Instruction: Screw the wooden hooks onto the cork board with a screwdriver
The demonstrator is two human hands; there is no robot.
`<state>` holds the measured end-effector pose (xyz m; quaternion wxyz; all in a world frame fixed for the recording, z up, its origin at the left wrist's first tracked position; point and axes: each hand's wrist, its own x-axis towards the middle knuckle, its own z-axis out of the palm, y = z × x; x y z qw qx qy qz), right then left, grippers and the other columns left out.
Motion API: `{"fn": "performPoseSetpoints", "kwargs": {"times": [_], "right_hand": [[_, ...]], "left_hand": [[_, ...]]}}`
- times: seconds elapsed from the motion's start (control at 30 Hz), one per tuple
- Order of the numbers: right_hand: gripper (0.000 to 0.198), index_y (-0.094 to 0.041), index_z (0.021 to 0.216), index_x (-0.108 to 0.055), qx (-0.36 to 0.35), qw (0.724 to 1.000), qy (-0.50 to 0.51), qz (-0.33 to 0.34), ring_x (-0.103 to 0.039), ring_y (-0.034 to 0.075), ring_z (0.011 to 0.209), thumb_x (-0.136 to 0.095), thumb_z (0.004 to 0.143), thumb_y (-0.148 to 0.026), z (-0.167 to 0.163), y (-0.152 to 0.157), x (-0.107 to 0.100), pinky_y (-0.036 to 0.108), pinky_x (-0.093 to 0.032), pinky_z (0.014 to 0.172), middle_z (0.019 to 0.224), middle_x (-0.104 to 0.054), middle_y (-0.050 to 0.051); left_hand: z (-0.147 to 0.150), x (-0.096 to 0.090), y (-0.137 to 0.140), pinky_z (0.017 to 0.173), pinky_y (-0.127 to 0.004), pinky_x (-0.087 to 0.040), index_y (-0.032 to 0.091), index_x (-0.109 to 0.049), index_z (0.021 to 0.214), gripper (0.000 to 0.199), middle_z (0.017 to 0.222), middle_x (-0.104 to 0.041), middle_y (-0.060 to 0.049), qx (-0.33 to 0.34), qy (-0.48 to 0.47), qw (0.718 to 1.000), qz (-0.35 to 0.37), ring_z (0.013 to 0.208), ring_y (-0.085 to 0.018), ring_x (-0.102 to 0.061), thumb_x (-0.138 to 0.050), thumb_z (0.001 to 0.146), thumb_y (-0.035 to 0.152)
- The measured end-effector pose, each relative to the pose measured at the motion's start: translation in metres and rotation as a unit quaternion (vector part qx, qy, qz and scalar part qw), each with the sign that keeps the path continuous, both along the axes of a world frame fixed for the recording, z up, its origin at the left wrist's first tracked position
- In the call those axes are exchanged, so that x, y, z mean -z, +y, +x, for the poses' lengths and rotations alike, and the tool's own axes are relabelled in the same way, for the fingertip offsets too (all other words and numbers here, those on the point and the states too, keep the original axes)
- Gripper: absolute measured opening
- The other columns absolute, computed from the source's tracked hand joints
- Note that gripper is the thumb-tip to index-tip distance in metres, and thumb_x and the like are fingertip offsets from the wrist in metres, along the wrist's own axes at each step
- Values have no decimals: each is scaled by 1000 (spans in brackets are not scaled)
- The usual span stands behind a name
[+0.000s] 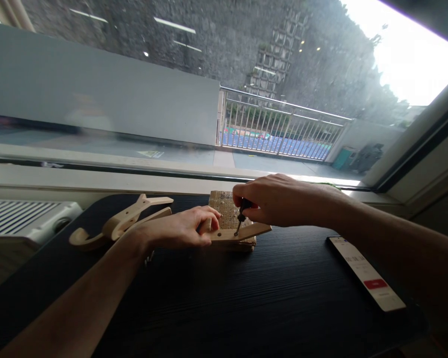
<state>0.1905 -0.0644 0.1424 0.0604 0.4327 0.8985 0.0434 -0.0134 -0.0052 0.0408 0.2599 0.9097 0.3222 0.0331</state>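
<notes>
Apparently partway through, I pinned a wooden piece (226, 235) with my left hand (186, 227) on the pitted block (225, 206) near the tabletop's (216, 298) far edge, my right hand (270, 201) closed around a screwdriver (241, 218) at one hole (236, 234), while hooked wooden parts (115, 224) by the far left corner seemed left to do.

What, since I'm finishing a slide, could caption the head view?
Right hand holds a screwdriver to a wooden piece held by the left hand.

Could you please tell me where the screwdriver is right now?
In the head view, the screwdriver is slightly right of and below centre, gripped in the right hand, its tip down on the pale wooden piece.
</notes>
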Motion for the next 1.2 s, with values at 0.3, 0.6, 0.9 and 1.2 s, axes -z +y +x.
{"fn": "performPoseSetpoints", "kwargs": {"times": [0.3, 0.6, 0.9, 1.2], "right_hand": [[14, -20, 84, -58, -3, 1000, -7, 7, -41, 9, 55, -45, 83, -24, 2, 6, 6, 23, -23, 51, 72, -62, 0], [22, -17, 81, -60, 16, 999, -40, 32, -41, 9, 51, -44, 86, -32, -2, 3, 6, 25, -23, 48, 64, -59, 2], [21, -20, 88, -58, 30, 999, -35, 19, -46, 11, 53, -46, 82, -36, 5, 1, 5, 25, -23, 48, 66, -61, 1], [14, -23, 88, -60, -3, 1000, 12, 17, -47, 11, 59, -49, 79, -24, 13, 3, 0, 23, -23, 53, 77, -64, -1]], "left_hand": [[7, 6, 0, 89, -28, -38, 22, -62, 86, 19, 111, -54, -2, 3, 0, 999, 48, 101, -19, -50, -54, 70, 29], [9, 4, -4, 77, -25, -40, 22, -61, 85, 19, 103, -54, -1, -1, 16, 998, 64, 90, -17, -51, -56, 70, 33], [6, 7, -2, 77, -25, -39, 23, -60, 82, 16, 98, -55, 1, 6, 6, 998, 68, 88, -15, -51, -56, 71, 34], [8, 7, -1, 73, -24, -39, 23, -59, 81, 15, 100, -54, 1, 1, 7, 998, 67, 87, -15, -51, -57, 71, 33]]}}
